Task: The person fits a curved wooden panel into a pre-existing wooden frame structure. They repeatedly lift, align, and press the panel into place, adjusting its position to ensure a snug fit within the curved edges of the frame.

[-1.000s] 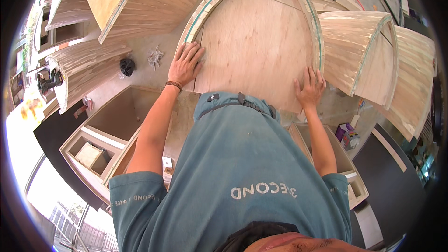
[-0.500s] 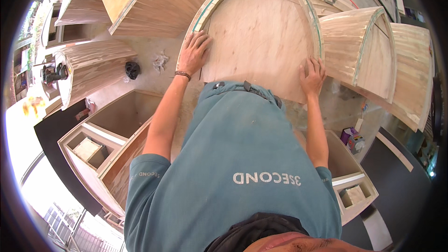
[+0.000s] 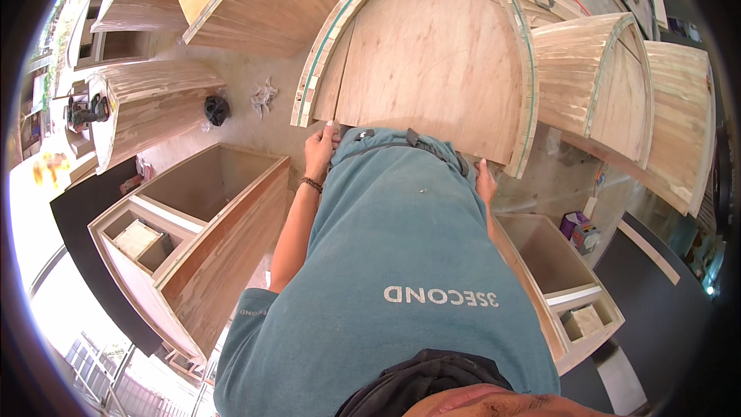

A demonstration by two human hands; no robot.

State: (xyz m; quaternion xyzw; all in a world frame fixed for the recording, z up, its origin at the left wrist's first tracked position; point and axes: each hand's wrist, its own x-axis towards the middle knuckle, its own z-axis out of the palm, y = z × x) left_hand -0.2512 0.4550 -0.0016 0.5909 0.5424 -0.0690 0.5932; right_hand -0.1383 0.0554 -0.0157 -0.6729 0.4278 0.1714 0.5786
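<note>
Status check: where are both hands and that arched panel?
Left hand gripping arched plywood panel at its lower edge. Right hand at the same edge, mostly hidden by torso. Open cabinets flank both sides.

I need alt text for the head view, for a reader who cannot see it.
Seen from above, a person in a teal shirt holds the lower edge of an arched plywood panel with the left hand and right hand. Open wooden cabinets stand on both sides, and curved wooden pieces lie around.

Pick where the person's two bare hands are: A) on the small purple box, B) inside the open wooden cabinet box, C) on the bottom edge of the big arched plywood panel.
C: the left hand and right hand both grip the lower edge of the big arched plywood panel.
</note>
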